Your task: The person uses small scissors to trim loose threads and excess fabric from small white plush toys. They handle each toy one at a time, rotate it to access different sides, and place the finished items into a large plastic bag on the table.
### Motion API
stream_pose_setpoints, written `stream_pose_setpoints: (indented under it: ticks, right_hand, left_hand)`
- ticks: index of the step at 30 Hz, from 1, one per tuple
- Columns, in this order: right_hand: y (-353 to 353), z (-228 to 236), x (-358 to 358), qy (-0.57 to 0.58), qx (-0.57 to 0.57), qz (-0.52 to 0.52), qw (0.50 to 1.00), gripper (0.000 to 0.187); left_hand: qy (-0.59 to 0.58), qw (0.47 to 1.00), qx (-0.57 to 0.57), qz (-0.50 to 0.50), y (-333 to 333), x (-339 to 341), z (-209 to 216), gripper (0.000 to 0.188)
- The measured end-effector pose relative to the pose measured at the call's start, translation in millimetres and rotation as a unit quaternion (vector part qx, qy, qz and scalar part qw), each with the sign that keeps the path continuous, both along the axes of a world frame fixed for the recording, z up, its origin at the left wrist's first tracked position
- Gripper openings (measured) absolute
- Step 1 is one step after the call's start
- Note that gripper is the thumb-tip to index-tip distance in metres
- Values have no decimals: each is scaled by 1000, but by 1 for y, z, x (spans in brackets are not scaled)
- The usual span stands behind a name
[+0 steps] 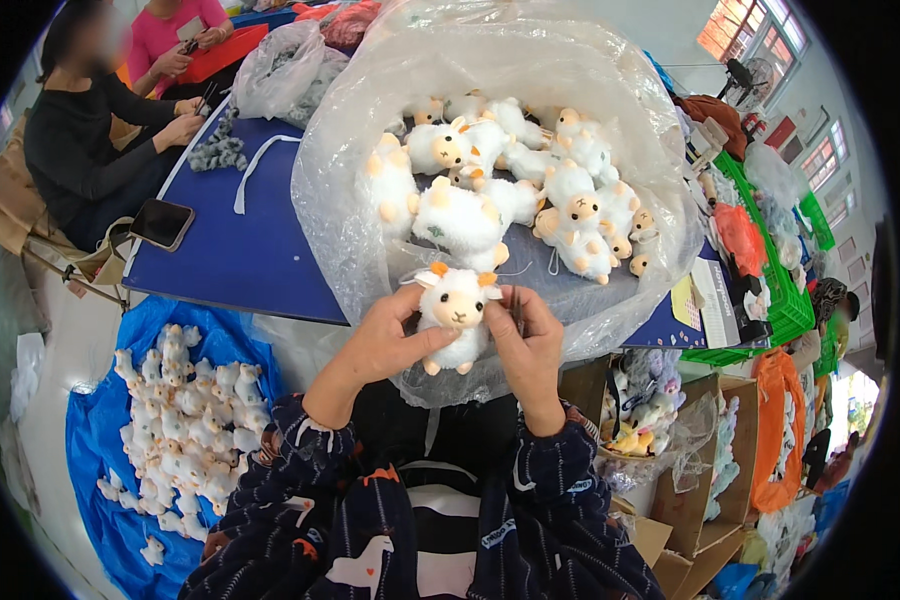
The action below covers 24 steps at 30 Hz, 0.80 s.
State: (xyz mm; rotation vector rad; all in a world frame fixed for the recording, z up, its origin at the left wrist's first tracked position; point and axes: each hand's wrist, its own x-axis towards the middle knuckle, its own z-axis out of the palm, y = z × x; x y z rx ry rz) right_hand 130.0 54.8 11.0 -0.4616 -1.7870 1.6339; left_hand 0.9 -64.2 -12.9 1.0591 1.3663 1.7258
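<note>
In front of my body, a small white plush sheep [458, 335] with orange horns faces me, upright. My left hand [378, 340] is closed round its left side, thumb across the front of its body. My right hand [530, 350] is closed at the other side of its head, the thumb tip touching it. Between those right fingers is a thin dark tool [516, 304], mostly hidden, its kind unclear. Just beyond, a large clear plastic bag [335, 190] lies open on the blue table [240, 245], with several similar plush sheep [457, 218] inside.
Left on the floor, a blue sheet [95, 480] bears a heap of plush sheep [185, 430]. A phone [162, 224] lies at the table's left edge, near a seated co-worker [90, 140]. Cardboard boxes [690, 500] and green crates [770, 290] stand to the right.
</note>
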Motion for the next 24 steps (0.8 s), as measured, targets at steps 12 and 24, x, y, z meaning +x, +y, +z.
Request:
stream_pose_setpoints:
  ticks: [12, 24]
  right_hand:
    - [3, 18, 14, 12, 428, -39, 903, 40]
    - [39, 59, -2, -113, 421, 254, 864, 39]
  left_hand:
    - [-1, 999, -17, -37, 7, -8, -2, 41]
    - [150, 983, -24, -104, 7, -12, -5, 47]
